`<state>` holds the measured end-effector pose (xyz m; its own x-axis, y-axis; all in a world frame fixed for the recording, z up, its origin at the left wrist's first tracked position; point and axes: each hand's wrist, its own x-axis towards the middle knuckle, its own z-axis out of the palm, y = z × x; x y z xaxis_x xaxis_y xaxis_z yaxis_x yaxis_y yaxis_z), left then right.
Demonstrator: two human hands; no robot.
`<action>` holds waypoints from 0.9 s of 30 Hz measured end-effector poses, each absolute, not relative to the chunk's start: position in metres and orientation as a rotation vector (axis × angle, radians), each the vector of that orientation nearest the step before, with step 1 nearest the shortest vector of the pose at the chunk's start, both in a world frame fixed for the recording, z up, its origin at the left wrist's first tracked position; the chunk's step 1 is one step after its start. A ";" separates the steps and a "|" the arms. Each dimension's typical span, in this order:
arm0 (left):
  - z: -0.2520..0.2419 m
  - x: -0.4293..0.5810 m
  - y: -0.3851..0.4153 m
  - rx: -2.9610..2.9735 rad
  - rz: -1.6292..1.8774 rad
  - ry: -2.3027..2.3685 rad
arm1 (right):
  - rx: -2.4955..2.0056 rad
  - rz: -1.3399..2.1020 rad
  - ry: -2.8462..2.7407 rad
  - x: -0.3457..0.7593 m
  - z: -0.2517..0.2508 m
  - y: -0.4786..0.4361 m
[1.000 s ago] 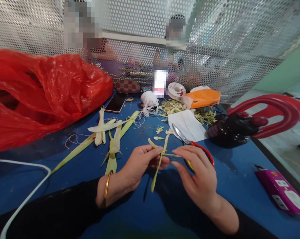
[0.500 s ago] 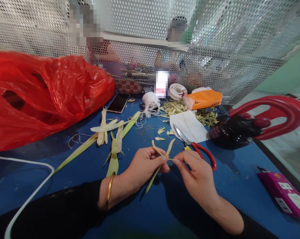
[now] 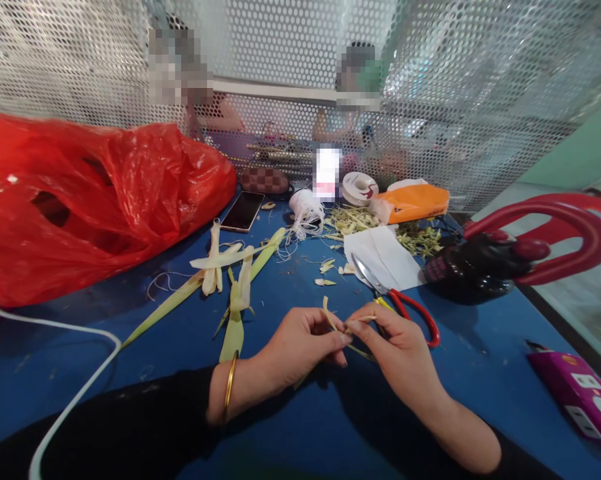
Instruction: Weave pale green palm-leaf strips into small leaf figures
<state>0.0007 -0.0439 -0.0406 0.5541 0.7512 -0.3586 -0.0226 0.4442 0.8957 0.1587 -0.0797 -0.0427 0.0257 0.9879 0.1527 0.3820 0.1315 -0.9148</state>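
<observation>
Above the blue table, my left hand (image 3: 305,340) and my right hand (image 3: 393,343) meet, thumbs and fingers pinched close together. Between them are narrow pale-green husk strips (image 3: 363,319); one end sticks up from the left fingers and another runs into the right fingertips. The crossing of the strips is partly covered by my fingers. Just behind my right hand lie scissors (image 3: 405,300) with red handles, their blades on a white paper (image 3: 383,253). Left of my hands, several wide husk leaves (image 3: 233,320) and bundled husk pieces (image 3: 213,267) rest on the table.
A red plastic bag (image 3: 130,193) fills the left side, with a white cable (image 3: 80,327) in front. Behind are a phone (image 3: 243,211), white thread (image 3: 306,210), a ribbon spool (image 3: 359,189) and an orange packet (image 3: 413,201). A dark bottle (image 3: 480,273) and purple power strip (image 3: 578,393) stand right.
My right hand has brought the upright strip end down to the right into its pinch. My left hand keeps its grip. The whole view has shifted slightly.
</observation>
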 end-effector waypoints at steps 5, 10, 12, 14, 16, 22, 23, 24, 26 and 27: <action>-0.041 0.001 -0.043 1.026 0.545 0.833 | -1.468 0.801 -1.499 0.159 -0.046 -0.083; -0.043 0.000 -0.043 1.013 0.550 0.824 | -1.482 0.866 -1.470 0.160 -0.047 -0.082; -0.043 0.000 -0.044 1.009 0.572 0.823 | -1.443 0.891 -1.479 0.159 -0.045 -0.080; -0.041 0.000 -0.046 1.028 0.595 0.804 | -1.420 0.892 -1.482 0.159 -0.043 -0.080; -0.040 0.000 -0.048 1.068 0.603 0.788 | -1.428 0.856 -1.492 0.158 -0.042 -0.082; -0.034 0.001 -0.048 1.347 0.618 0.896 | -1.445 0.677 -1.569 0.161 -0.040 -0.087; -0.032 0.002 -0.048 1.392 0.622 0.918 | -1.455 0.656 -1.572 0.162 -0.038 -0.087; -0.029 0.003 -0.049 1.418 0.629 0.932 | -1.465 0.635 -1.573 0.163 -0.036 -0.086; -0.023 0.005 -0.050 1.424 0.656 0.934 | -1.477 0.598 -1.574 0.164 -0.029 -0.084; -0.021 0.006 -0.050 1.410 0.681 0.923 | -1.477 0.588 -1.576 0.165 -0.025 -0.083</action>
